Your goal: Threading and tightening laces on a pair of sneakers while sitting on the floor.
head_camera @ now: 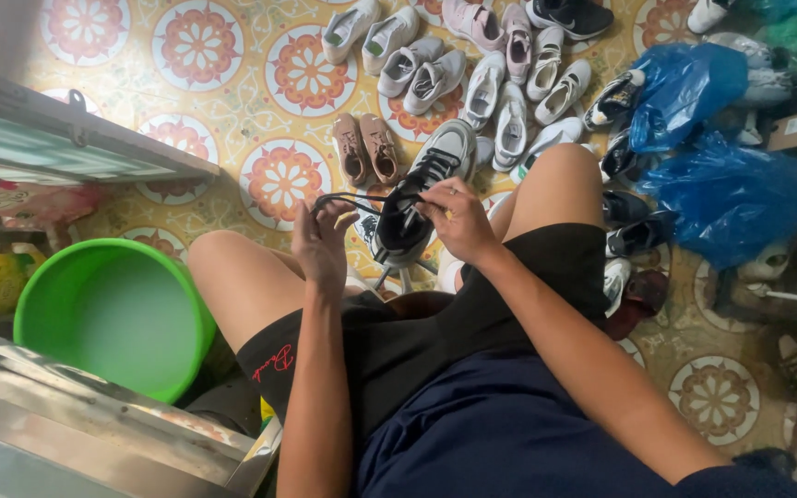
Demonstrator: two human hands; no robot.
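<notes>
The grey-and-black sneaker (417, 198) sits between the seated person's knees, above the patterned tile floor (232, 111). At far left a green basin (113, 318) stands by a metal counter (94, 433). The left hand (322, 242) is closed, pinching a black lace (348, 200) drawn taut toward the shoe. The right hand (458, 221) grips the sneaker's collar. Judging by the loose lace, lacing appears partway done. Pale sneakers (500, 83) and blue plastic bags (726, 184) lie further right.

shoe-cleaning spot, sneakers (500, 92), green basin (113, 314)
</notes>
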